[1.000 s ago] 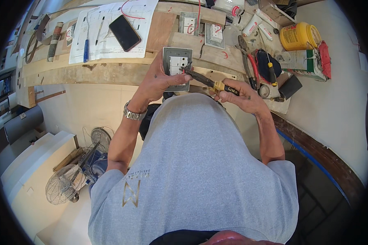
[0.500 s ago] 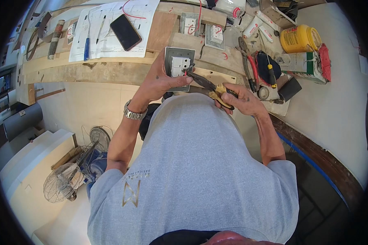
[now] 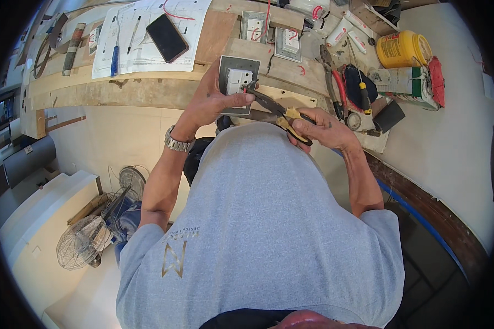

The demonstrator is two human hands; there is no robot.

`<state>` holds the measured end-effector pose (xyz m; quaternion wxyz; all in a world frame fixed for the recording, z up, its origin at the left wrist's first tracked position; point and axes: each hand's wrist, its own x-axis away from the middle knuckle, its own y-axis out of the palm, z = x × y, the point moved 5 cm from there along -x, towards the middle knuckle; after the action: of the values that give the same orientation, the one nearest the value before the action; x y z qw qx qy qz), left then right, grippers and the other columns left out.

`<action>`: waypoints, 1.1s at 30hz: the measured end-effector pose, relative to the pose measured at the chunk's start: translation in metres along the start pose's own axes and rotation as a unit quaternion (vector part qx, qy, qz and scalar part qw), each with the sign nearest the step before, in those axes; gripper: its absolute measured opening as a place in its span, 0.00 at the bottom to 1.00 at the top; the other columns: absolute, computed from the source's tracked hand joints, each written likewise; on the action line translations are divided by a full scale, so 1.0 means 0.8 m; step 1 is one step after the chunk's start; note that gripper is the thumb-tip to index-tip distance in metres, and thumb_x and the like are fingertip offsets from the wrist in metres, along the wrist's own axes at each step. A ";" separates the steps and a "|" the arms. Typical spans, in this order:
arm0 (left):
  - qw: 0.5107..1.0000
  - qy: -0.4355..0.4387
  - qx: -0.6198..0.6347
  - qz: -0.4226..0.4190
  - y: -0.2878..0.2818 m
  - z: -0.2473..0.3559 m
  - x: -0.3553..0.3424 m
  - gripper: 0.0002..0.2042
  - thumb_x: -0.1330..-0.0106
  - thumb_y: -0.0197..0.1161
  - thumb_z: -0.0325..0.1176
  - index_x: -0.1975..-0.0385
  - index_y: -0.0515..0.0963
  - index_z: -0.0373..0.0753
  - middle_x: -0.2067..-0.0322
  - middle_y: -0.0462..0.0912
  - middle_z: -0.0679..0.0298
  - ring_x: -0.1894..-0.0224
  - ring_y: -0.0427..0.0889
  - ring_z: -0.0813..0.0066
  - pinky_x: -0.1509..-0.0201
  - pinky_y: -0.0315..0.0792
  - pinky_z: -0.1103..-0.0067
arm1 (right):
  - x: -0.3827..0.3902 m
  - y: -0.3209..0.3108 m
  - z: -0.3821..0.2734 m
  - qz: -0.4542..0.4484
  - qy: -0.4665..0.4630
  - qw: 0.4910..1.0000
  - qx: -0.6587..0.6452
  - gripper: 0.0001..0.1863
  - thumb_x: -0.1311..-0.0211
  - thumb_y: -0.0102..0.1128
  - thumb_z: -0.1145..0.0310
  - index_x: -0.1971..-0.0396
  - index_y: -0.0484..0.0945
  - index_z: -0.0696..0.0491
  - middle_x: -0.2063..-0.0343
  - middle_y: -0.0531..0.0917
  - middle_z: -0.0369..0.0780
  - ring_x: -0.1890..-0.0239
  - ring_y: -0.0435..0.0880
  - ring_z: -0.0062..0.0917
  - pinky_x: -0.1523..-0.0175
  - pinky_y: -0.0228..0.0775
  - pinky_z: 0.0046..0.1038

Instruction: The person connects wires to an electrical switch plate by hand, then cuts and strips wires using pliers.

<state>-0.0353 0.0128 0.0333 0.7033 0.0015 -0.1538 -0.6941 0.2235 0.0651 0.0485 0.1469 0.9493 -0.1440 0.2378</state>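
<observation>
My left hand point(image 3: 213, 104) grips a grey wall plate with a white socket module point(image 3: 239, 78), held at the front edge of the wooden workbench point(image 3: 121, 93), thumb across its lower part. My right hand point(image 3: 326, 129) is closed on long-nose pliers with yellow and black handles point(image 3: 287, 122). The pliers' dark jaws reach across to the right side of the white module, by my left thumb, where a short bit of wire shows; whether the jaws grip it is too small to tell.
Behind lie plan sheets point(image 3: 110, 52), a phone point(image 3: 167, 38), two socket plates point(image 3: 287, 44), assorted tools point(image 3: 364, 93), a yellow tub point(image 3: 400, 52) and a green-and-white can point(image 3: 414, 88). Below left stands a wire-cage fan point(image 3: 82, 241); a white wall point(image 3: 450, 153) is at right.
The socket plate and my left hand have moved slightly up the picture. The pliers' handles have turned in my right hand, and more of their yellow lower grip now shows.
</observation>
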 end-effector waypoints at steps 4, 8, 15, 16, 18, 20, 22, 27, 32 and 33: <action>1.000 -0.009 0.008 -0.001 0.006 -0.003 -0.001 0.41 0.39 0.83 0.29 0.29 0.65 0.33 0.44 0.85 0.57 0.44 0.87 0.69 0.36 0.80 0.70 | 0.010 -0.007 0.010 0.036 -0.011 0.998 -0.056 0.24 0.17 0.56 0.47 0.53 0.83 0.55 0.65 0.86 0.33 0.64 0.83 0.15 0.61 0.71 0.23; 1.000 -0.003 0.007 0.016 0.001 -0.006 0.004 0.37 0.39 0.83 0.30 0.33 0.67 0.34 0.49 0.87 0.56 0.47 0.89 0.68 0.44 0.85 0.71 | 0.022 -0.021 0.016 0.004 -0.023 0.999 -0.023 0.25 0.18 0.57 0.47 0.46 0.84 0.56 0.63 0.87 0.34 0.60 0.83 0.16 0.56 0.73 0.23; 0.999 -0.003 0.005 0.035 0.000 0.002 0.015 0.35 0.40 0.83 0.31 0.37 0.69 0.35 0.48 0.87 0.55 0.47 0.88 0.70 0.47 0.86 0.71 | 0.022 -0.019 0.029 0.158 -0.075 0.985 -0.011 0.19 0.20 0.63 0.56 0.50 0.84 0.59 0.61 0.84 0.35 0.62 0.80 0.18 0.57 0.72 0.25; 0.999 -0.003 0.004 0.036 0.001 0.002 0.016 0.35 0.40 0.83 0.31 0.37 0.69 0.35 0.48 0.87 0.55 0.47 0.88 0.70 0.47 0.86 0.71 | 0.018 -0.023 0.032 0.189 -0.094 0.977 0.023 0.18 0.20 0.63 0.57 0.51 0.84 0.59 0.62 0.83 0.34 0.62 0.79 0.18 0.59 0.70 0.26; 0.999 0.006 -0.006 0.052 0.003 0.002 0.017 0.34 0.39 0.84 0.31 0.37 0.69 0.35 0.49 0.87 0.57 0.46 0.87 0.72 0.44 0.84 0.72 | 0.002 -0.035 0.058 0.263 -0.092 0.958 0.067 0.17 0.20 0.63 0.57 0.52 0.83 0.59 0.64 0.81 0.35 0.62 0.79 0.19 0.59 0.70 0.26; 0.998 0.013 -0.027 0.060 0.004 0.001 0.016 0.34 0.39 0.84 0.31 0.37 0.69 0.35 0.49 0.86 0.59 0.46 0.86 0.73 0.43 0.84 0.72 | -0.012 -0.050 0.078 0.334 -0.091 0.932 0.107 0.17 0.20 0.63 0.57 0.53 0.82 0.59 0.66 0.79 0.35 0.62 0.79 0.20 0.58 0.71 0.27; 0.996 0.022 -0.047 0.066 0.005 0.001 0.015 0.34 0.39 0.84 0.31 0.37 0.69 0.35 0.49 0.86 0.60 0.46 0.85 0.74 0.42 0.83 0.72 | -0.015 -0.070 0.087 0.454 -0.044 0.854 0.251 0.17 0.24 0.66 0.59 0.55 0.81 0.60 0.64 0.78 0.42 0.60 0.80 0.31 0.54 0.72 0.33; 0.997 0.026 -0.020 0.074 0.010 -0.005 0.013 0.34 0.40 0.84 0.32 0.38 0.70 0.35 0.49 0.85 0.60 0.47 0.85 0.75 0.44 0.83 0.73 | -0.035 -0.068 0.075 0.525 -0.103 0.722 0.439 0.16 0.31 0.69 0.63 0.56 0.80 0.62 0.58 0.77 0.53 0.54 0.79 0.48 0.49 0.72 0.44; 0.996 0.044 -0.015 0.079 0.012 -0.008 0.010 0.34 0.40 0.84 0.32 0.37 0.70 0.35 0.50 0.84 0.61 0.49 0.84 0.75 0.46 0.83 0.74 | -0.023 -0.069 0.070 0.536 -0.153 0.713 0.426 0.17 0.33 0.70 0.65 0.54 0.79 0.61 0.56 0.77 0.55 0.51 0.78 0.52 0.46 0.71 0.50; 0.995 0.052 -0.014 0.084 0.012 -0.007 0.009 0.35 0.40 0.84 0.32 0.37 0.70 0.35 0.50 0.84 0.61 0.49 0.84 0.75 0.46 0.83 0.74 | -0.021 -0.075 0.078 0.550 -0.120 0.709 0.424 0.17 0.33 0.70 0.65 0.53 0.79 0.61 0.55 0.77 0.55 0.50 0.78 0.52 0.45 0.71 0.51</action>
<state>-0.0249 0.0046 0.0319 0.7663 0.0149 -0.1072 -0.6333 0.2551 0.1016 -0.0253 -0.4461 0.6848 -0.5416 0.1966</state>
